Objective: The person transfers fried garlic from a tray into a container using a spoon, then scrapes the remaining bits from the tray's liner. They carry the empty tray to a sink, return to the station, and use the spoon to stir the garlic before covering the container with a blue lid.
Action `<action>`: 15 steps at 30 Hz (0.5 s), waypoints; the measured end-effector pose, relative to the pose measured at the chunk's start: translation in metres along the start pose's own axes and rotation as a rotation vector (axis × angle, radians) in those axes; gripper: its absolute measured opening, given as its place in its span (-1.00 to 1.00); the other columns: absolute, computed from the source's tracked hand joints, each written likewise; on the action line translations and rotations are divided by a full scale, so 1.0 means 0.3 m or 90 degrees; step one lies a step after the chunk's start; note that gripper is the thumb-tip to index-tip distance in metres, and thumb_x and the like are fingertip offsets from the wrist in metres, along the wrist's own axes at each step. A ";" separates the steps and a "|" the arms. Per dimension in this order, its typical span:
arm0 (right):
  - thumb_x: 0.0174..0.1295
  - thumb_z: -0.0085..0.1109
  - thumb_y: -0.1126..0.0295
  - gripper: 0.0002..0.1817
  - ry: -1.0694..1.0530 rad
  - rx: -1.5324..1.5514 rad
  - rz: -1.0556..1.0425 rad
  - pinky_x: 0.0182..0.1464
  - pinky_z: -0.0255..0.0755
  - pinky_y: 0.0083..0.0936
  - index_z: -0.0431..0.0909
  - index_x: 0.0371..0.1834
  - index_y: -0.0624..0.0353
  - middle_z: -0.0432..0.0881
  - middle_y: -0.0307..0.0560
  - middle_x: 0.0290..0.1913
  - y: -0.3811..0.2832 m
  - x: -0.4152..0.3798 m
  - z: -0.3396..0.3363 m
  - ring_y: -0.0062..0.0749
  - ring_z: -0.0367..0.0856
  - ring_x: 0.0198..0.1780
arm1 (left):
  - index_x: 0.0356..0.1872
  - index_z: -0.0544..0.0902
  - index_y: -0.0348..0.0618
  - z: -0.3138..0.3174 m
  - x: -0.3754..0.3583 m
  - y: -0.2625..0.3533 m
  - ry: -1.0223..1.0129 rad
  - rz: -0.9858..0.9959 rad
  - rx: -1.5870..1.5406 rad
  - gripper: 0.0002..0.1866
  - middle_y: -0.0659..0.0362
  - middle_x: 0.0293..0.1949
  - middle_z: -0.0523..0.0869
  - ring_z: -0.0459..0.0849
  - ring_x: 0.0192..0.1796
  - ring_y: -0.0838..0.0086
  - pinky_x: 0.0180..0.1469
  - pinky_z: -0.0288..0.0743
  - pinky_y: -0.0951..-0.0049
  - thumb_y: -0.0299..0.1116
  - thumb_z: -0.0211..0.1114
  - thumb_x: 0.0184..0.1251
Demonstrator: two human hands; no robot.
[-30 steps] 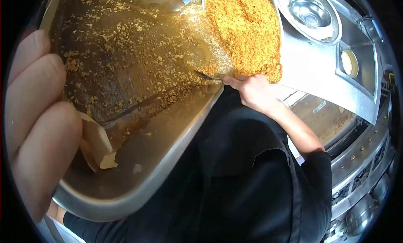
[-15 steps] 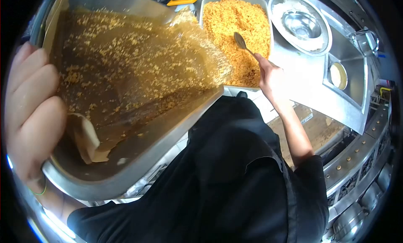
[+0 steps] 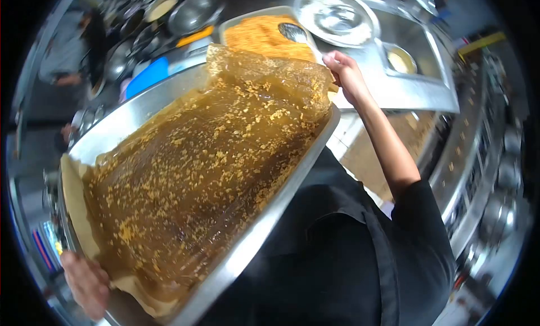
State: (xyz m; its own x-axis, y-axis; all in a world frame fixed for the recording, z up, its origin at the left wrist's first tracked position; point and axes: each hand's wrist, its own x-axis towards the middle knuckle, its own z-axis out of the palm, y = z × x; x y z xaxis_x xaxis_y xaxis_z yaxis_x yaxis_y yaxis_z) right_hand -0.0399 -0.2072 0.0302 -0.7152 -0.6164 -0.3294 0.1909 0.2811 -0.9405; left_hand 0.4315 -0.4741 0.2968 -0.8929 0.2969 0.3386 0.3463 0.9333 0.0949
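Note:
My left hand (image 3: 87, 284) grips the near left corner of a deep metal tray (image 3: 242, 264), which is tilted in front of me. Brown parchment paper (image 3: 74, 199) lines it, looking wet and greasy, with orange-yellow grains stuck across its surface. At the tray's far end the paper rises and folds over the edge. My right hand (image 3: 347, 75) is closed around the handle of a spoon (image 3: 292, 32), just beyond the tray's far right corner. Below the spoon's bowl is a second tray filled with orange rice-like grains (image 3: 259, 33), partly hidden by the paper.
A white-rimmed colander with a metal bowl (image 3: 337, 16) stands beside a sink (image 3: 422, 45). Inside the sink sits a round container (image 3: 401, 60). Left of the filled tray lie an orange-handled tool (image 3: 194, 37) and a blue object (image 3: 147, 77). Another person (image 3: 67, 50) is at far left.
The lined tray has come down and away from the filled tray, with my left hand lower. My right hand has lifted the spoon off the grains. The whole view has turned.

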 end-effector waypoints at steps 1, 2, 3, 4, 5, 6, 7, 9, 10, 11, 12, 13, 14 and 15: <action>0.32 -0.01 0.34 -0.88 0.034 0.027 -0.017 -0.54 0.01 -0.73 0.44 -0.36 0.07 0.30 -0.44 -0.58 -0.004 -0.033 0.002 -0.74 0.15 -0.59 | -0.39 0.42 -0.12 0.057 -0.037 -0.037 0.046 0.075 -0.033 -0.89 0.20 -0.52 0.51 0.49 -0.48 0.44 -0.24 0.34 0.29 -0.39 0.17 0.11; 0.32 -0.02 0.35 -0.89 0.058 0.058 -0.034 -0.55 0.01 -0.73 0.44 -0.35 0.08 0.30 -0.43 -0.58 -0.012 -0.059 0.006 -0.73 0.15 -0.59 | -0.42 0.43 -0.10 0.116 -0.064 -0.064 0.087 0.124 -0.049 -0.90 0.20 -0.54 0.51 0.49 -0.50 0.42 -0.24 0.34 0.26 -0.39 0.17 0.10; 0.33 -0.03 0.37 -0.89 0.103 0.085 -0.104 -0.56 0.00 -0.73 0.42 -0.35 0.10 0.30 -0.40 -0.59 0.091 -0.015 0.001 -0.71 0.16 -0.60 | -0.45 0.43 -0.09 0.182 -0.052 -0.006 0.095 0.161 -0.029 -0.91 0.20 -0.57 0.51 0.48 -0.51 0.41 -0.24 0.33 0.23 -0.39 0.17 0.08; 0.33 -0.04 0.38 -0.90 0.169 0.099 -0.093 -0.57 0.02 -0.73 0.41 -0.34 0.12 0.32 -0.36 -0.59 0.054 -0.067 -0.002 -0.71 0.17 -0.62 | -0.45 0.41 -0.19 0.227 -0.082 -0.022 0.139 0.110 -0.033 -0.80 0.12 -0.59 0.51 0.50 -0.49 0.30 -0.26 0.33 0.16 -0.38 0.22 -0.10; 0.33 -0.04 0.38 -0.90 0.227 0.082 -0.106 -0.57 0.03 -0.73 0.41 -0.33 0.12 0.34 -0.34 -0.59 0.057 -0.098 -0.025 -0.71 0.17 -0.63 | -0.38 0.46 -0.11 0.263 -0.027 -0.066 0.144 0.134 -0.036 -0.88 0.18 -0.59 0.52 0.50 -0.55 0.41 -0.50 0.31 0.33 -0.33 0.14 0.10; 0.33 -0.04 0.38 -0.90 0.281 0.065 -0.122 -0.58 0.04 -0.73 0.41 -0.33 0.12 0.36 -0.32 -0.59 0.053 -0.136 -0.046 -0.71 0.17 -0.64 | -0.46 0.46 -0.19 0.345 -0.038 -0.135 0.276 0.194 -0.115 -0.81 0.10 -0.61 0.53 0.50 -0.55 0.33 -0.50 0.30 0.32 -0.38 0.21 -0.15; 0.34 -0.04 0.37 -0.90 0.330 0.084 -0.152 -0.58 0.05 -0.73 0.41 -0.33 0.11 0.37 -0.30 -0.58 0.041 -0.185 -0.043 -0.71 0.18 -0.64 | -0.49 0.48 -0.21 0.392 -0.017 -0.172 0.317 0.197 -0.139 -0.80 0.09 -0.58 0.55 0.51 -0.55 0.34 -0.49 0.31 0.33 -0.37 0.24 -0.17; 0.36 -0.05 0.36 -0.88 0.387 0.136 -0.201 -0.58 0.05 -0.73 0.41 -0.32 0.11 0.39 -0.28 -0.57 0.032 -0.284 0.001 -0.70 0.18 -0.65 | -0.62 0.51 -0.24 0.479 0.050 -0.244 0.388 0.241 -0.222 -0.75 0.14 -0.68 0.51 0.50 -0.60 0.37 -0.51 0.30 0.43 -0.30 0.24 -0.40; 0.36 -0.06 0.35 -0.88 0.404 0.164 -0.230 -0.59 0.05 -0.74 0.40 -0.31 0.11 0.39 -0.28 -0.56 0.031 -0.331 -0.003 -0.69 0.18 -0.65 | -0.65 0.50 -0.23 0.523 0.052 -0.247 0.338 0.189 -0.251 -0.75 0.18 -0.71 0.48 0.48 -0.62 0.42 -0.51 0.28 0.47 -0.28 0.21 -0.45; 0.38 -0.08 0.34 -0.87 0.425 0.181 -0.240 -0.60 0.02 -0.73 0.40 -0.30 0.11 0.38 -0.27 -0.56 0.049 -0.372 -0.020 -0.69 0.17 -0.66 | -0.66 0.50 -0.22 0.559 0.066 -0.250 0.386 0.270 -0.195 -0.76 0.22 -0.70 0.47 0.47 -0.62 0.46 -0.51 0.25 0.51 -0.29 0.21 -0.44; 0.38 -0.09 0.34 -0.87 0.459 0.222 -0.259 -0.63 -0.01 -0.70 0.40 -0.29 0.11 0.35 -0.30 -0.60 0.073 -0.402 -0.031 -0.70 0.12 -0.68 | -0.67 0.50 -0.21 0.573 0.086 -0.219 0.406 0.249 -0.202 -0.79 0.25 -0.70 0.44 0.44 -0.63 0.50 -0.52 0.20 0.54 -0.33 0.22 -0.45; 0.38 -0.08 0.32 -0.86 0.485 0.219 -0.242 -0.63 -0.04 -0.69 0.41 -0.27 0.11 0.30 -0.34 -0.64 0.075 -0.451 -0.048 -0.71 0.08 -0.70 | -0.66 0.49 -0.21 0.575 0.139 -0.199 0.384 0.288 -0.205 -0.81 0.28 -0.70 0.40 0.41 -0.64 0.54 -0.52 0.17 0.56 -0.38 0.23 -0.44; 0.38 -0.06 0.31 -0.86 0.506 0.213 -0.229 -0.64 -0.06 -0.68 0.41 -0.26 0.12 0.26 -0.38 -0.68 0.071 -0.495 -0.058 -0.72 0.04 -0.72 | -0.64 0.49 -0.21 0.612 0.187 -0.182 0.449 0.340 -0.197 -0.81 0.30 -0.70 0.38 0.39 -0.64 0.55 -0.52 0.17 0.56 -0.40 0.24 -0.40; 0.38 -0.06 0.31 -0.86 0.508 0.216 -0.229 -0.64 -0.06 -0.68 0.41 -0.26 0.12 0.26 -0.38 -0.68 0.079 -0.526 -0.095 -0.72 0.04 -0.72 | -0.64 0.48 -0.21 0.620 0.222 -0.166 0.441 0.358 -0.193 -0.82 0.29 -0.69 0.38 0.39 -0.64 0.55 -0.53 0.17 0.56 -0.40 0.25 -0.38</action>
State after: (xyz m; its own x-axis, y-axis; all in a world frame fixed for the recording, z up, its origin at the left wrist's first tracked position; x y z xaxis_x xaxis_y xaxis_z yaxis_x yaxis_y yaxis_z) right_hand 0.0583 -0.0821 0.0622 -0.9949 0.0981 0.0230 -0.0362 -0.1350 -0.9902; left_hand 0.3011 -0.4633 0.1404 -0.2355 0.4100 0.8812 0.8216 0.5683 -0.0449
